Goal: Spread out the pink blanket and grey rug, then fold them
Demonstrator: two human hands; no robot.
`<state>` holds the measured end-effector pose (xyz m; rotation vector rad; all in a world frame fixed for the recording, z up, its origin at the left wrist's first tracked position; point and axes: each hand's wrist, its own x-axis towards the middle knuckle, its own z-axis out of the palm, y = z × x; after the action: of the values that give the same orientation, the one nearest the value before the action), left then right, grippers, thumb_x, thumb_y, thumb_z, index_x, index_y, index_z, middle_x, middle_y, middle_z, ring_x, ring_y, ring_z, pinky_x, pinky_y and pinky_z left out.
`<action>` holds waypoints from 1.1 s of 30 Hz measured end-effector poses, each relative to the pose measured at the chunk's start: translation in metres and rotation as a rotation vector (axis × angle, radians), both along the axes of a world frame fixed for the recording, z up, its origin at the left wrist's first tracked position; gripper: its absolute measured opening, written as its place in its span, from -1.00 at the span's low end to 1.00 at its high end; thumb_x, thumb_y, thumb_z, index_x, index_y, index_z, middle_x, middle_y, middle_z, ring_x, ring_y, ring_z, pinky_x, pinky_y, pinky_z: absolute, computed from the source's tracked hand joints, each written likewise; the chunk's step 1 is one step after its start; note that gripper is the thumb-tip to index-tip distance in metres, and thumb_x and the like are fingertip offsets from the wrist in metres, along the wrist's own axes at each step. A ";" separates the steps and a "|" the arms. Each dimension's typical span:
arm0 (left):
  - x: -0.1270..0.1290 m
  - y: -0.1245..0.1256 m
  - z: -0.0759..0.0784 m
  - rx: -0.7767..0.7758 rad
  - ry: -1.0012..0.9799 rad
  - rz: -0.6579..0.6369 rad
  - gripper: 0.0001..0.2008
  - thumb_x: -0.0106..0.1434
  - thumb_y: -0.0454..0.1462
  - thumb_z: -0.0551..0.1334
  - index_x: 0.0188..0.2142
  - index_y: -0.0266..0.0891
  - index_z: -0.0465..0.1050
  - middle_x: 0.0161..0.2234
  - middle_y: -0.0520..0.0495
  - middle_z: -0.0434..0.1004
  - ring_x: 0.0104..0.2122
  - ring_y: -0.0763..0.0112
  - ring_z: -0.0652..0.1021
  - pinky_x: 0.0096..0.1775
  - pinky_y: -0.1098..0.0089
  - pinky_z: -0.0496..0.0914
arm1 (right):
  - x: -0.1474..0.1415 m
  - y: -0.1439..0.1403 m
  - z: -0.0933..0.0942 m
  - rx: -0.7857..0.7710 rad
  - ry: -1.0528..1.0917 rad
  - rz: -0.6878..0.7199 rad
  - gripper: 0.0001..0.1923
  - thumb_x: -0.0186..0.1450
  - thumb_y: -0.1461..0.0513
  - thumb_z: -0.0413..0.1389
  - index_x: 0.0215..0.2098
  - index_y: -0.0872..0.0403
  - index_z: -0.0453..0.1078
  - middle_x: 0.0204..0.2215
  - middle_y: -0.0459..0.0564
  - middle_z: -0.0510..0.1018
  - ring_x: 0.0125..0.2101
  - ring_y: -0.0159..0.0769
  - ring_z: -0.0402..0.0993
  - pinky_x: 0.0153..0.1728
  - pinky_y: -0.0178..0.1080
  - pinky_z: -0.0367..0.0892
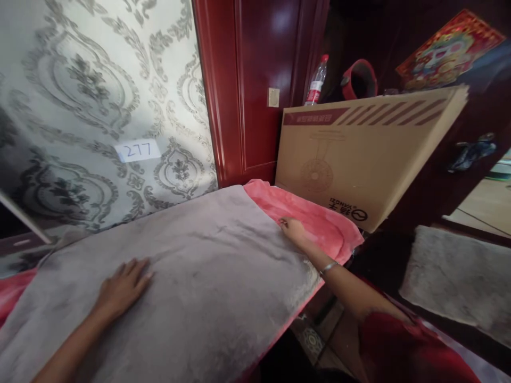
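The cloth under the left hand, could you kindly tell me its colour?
The cloth is grey there, seen best in the head view.

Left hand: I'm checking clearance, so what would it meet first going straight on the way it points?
The left hand would probably slide over more grey fabric first; beyond its far edge, likely the patterned wall or red wooden panel, though depth is unclear.

Blanket [223,260] was grey, with coral pink at its edges. Wallpaper [90,85] was off-white with grey damask medallions; panel [263,53] was deep red. Carton [355,159] was tan, with diagonal maroon stripes. Sleeve [399,343] appeared dark red, though dim.
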<state>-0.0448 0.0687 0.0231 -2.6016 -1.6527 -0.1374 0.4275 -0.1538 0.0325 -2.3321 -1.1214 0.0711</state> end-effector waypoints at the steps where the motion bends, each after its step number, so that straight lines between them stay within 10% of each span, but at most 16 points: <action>1: 0.010 -0.015 -0.002 -0.020 0.028 -0.037 -0.37 0.35 -0.05 -0.08 0.33 -0.20 0.24 0.38 -0.20 0.12 0.35 -0.03 0.17 0.22 -0.09 0.19 | 0.006 0.008 0.002 -0.018 0.016 -0.014 -0.66 0.36 0.35 -0.04 -0.01 0.14 0.50 -0.02 0.13 0.58 -0.04 -0.20 0.50 -0.05 -0.32 0.31; 6: 0.033 -0.058 -0.024 0.079 0.068 -0.040 -0.31 0.33 -0.03 -0.12 0.37 -0.23 0.15 0.39 -0.20 0.07 0.38 -0.08 0.08 0.28 -0.15 0.03 | 0.018 0.053 -0.002 -0.083 0.081 -0.041 -0.75 0.43 0.21 0.07 0.00 0.16 0.45 -0.05 0.11 0.56 -0.09 -0.22 0.51 -0.04 -0.15 0.39; 18: 0.021 -0.045 -0.039 0.068 -0.022 -0.051 -0.31 0.26 0.01 -0.03 0.33 -0.11 0.24 0.38 -0.05 0.10 0.38 -0.03 0.09 0.30 -0.11 0.01 | 0.039 0.136 -0.021 -0.034 0.014 -0.091 -0.63 0.49 0.20 -0.12 0.14 0.12 0.38 0.09 0.20 0.48 0.06 -0.15 0.44 -0.03 -0.26 0.29; 27: 0.021 -0.042 -0.040 0.079 0.008 -0.044 -0.25 0.24 0.06 -0.12 0.34 -0.16 0.24 0.38 -0.06 0.08 0.38 -0.04 0.09 0.29 -0.10 0.02 | 0.041 0.119 -0.026 -0.092 -0.032 0.017 -0.58 0.41 0.32 -0.06 0.20 0.17 0.36 0.11 0.21 0.48 0.10 -0.17 0.41 0.08 -0.28 0.25; 33: 0.023 -0.037 -0.040 0.090 -0.058 -0.069 -0.25 0.22 0.05 -0.11 0.31 -0.17 0.28 0.35 -0.12 0.18 0.36 -0.07 0.14 0.26 -0.14 0.09 | 0.002 0.016 -0.044 -0.109 -0.070 0.134 -0.49 0.39 0.25 0.05 0.30 0.08 0.29 0.36 0.15 0.15 0.34 -0.06 0.06 0.31 -0.05 0.01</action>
<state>-0.0216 0.0319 -0.0172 -2.6122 -1.5365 -0.2859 0.4290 -0.1381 -0.0114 -2.3679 -1.3391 0.1033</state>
